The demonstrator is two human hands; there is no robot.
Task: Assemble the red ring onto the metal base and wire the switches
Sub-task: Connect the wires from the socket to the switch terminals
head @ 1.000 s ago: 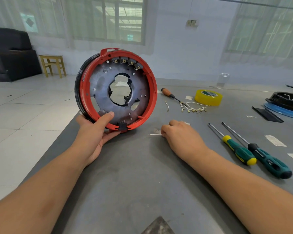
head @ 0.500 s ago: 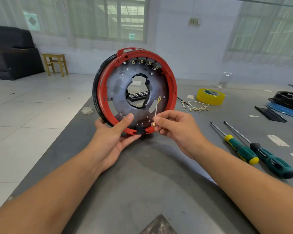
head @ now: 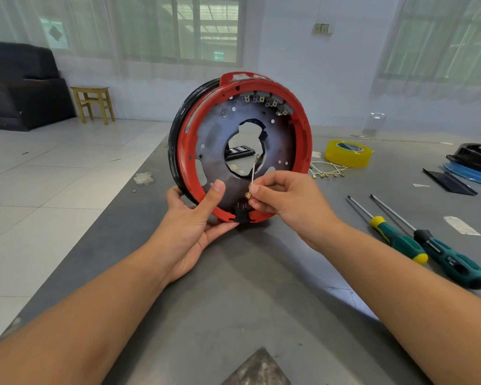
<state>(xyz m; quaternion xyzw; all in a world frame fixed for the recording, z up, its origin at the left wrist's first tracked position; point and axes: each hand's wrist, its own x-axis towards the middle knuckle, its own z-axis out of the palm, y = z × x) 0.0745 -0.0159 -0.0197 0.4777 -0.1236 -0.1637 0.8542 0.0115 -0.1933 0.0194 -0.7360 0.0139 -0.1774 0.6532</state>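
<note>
The red ring (head: 303, 140), already seated around the metal base (head: 214, 151), is stood on edge on the worktop (head: 233, 287), its open face turned toward the camera and its axis lying roughly level, front to back. It is steadied at the lower rim by the left hand (head: 195, 226), whose thumb is pressed against the plate while the fingers are curled behind. A short wire (head: 253, 170) is pinched by the fingers of the right hand (head: 286, 201); its long axis runs nearly upright, ring terminal uppermost, brass connector down, just above the black switch (head: 240, 212). The connector could be bent or pushed beside the tab if misaligned, and the assembly could roll if the left grip is loosened; whether contact has been made cannot be told.
</note>
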